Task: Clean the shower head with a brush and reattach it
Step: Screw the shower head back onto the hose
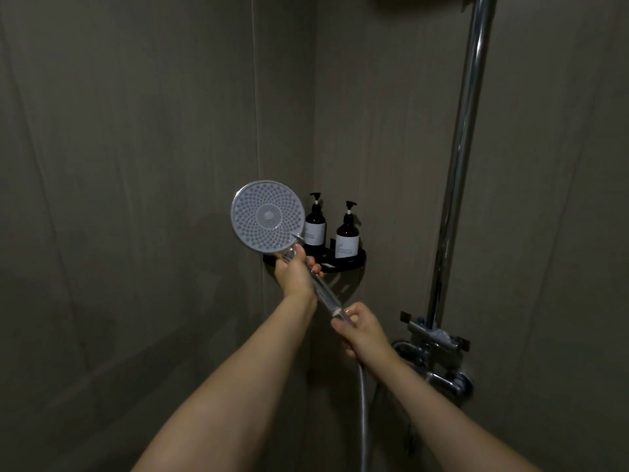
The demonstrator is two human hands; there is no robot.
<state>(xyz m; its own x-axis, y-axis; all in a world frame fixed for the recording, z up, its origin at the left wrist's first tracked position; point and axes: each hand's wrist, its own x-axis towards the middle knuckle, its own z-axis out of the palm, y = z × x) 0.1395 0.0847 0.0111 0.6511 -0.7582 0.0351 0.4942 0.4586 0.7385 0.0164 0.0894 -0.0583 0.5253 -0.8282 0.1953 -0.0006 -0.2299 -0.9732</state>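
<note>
The shower head (268, 215) is held up at about nine o'clock of the two pump bottles (332, 228), its nozzle face turned toward the person, likely so it can be inspected. The left hand (295, 271) wraps the clear handle just below it. At five o'clock from there, the right hand (357, 327) pinches the hose (363, 413) joint, probably steadying or turning the coupling. No brush shows.

Shower head (268, 216) grey, ringed dots; 2 bottles (347, 235) dark brown, white labels; shelf (343, 264) black.
</note>
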